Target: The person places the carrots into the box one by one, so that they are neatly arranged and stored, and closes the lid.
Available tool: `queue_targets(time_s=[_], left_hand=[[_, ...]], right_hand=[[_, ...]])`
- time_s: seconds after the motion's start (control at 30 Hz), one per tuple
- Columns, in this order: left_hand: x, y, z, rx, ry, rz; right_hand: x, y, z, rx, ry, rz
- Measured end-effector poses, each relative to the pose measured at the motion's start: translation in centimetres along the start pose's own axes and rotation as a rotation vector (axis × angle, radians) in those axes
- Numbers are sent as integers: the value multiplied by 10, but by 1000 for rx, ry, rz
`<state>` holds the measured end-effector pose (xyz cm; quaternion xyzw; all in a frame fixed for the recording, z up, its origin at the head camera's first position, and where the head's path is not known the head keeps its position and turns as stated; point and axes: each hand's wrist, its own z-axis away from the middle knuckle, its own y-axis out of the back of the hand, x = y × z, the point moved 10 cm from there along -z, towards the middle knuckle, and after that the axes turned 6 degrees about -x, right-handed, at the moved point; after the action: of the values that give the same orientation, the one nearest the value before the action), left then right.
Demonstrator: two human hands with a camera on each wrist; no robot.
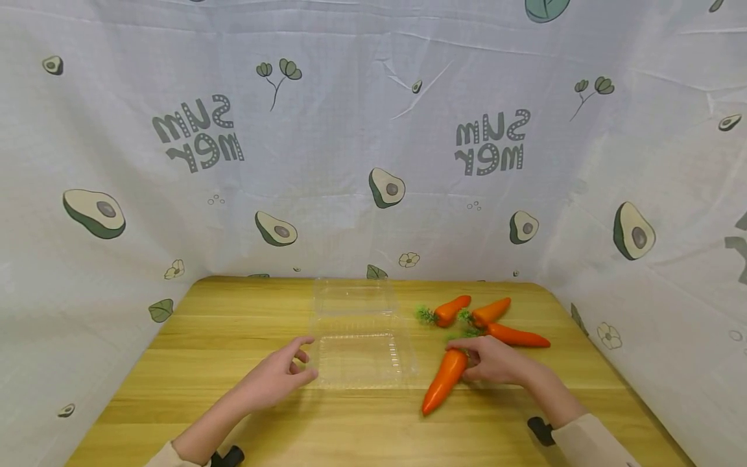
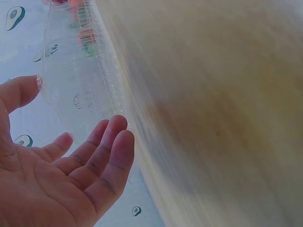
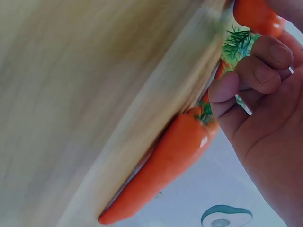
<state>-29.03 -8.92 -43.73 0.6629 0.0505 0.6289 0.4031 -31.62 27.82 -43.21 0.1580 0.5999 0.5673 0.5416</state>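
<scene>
My right hand (image 1: 493, 360) grips an orange toy carrot (image 1: 445, 383) by its thick leafy end, its tip slanting toward the front edge. In the right wrist view, part of that carrot (image 3: 258, 16) shows between thumb and forefinger, the other fingers (image 3: 262, 74) being curled. Left of it lies an opened clear plastic box (image 1: 358, 357), its lid (image 1: 353, 296) folded back toward the curtain. My left hand (image 1: 274, 379) is beside the box's left edge with fingers loosely bent, holding nothing. Whether the thumb touches the box (image 2: 78, 80) in the left wrist view, I cannot tell.
Behind my right hand lie three more carrots: one at the back (image 1: 452, 310), one beside it (image 1: 491, 312), and a redder one (image 1: 518, 335) nearer the hand. A white avocado-print curtain (image 1: 327, 130) encloses the wooden table (image 1: 233, 324) at the back and sides.
</scene>
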Motion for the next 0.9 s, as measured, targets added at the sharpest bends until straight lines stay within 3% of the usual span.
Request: queue_targets(time_s=[0.23, 0.53, 0.9], left_hand=[[0, 0, 0, -2, 10, -5], [0, 0, 0, -4, 3, -1], [0, 0, 0, -10, 1, 0]], right_hand=[[9, 0, 2, 19, -25, -44], [19, 6, 3, 62, -14, -23], [37, 12, 7, 101, -67, -42]])
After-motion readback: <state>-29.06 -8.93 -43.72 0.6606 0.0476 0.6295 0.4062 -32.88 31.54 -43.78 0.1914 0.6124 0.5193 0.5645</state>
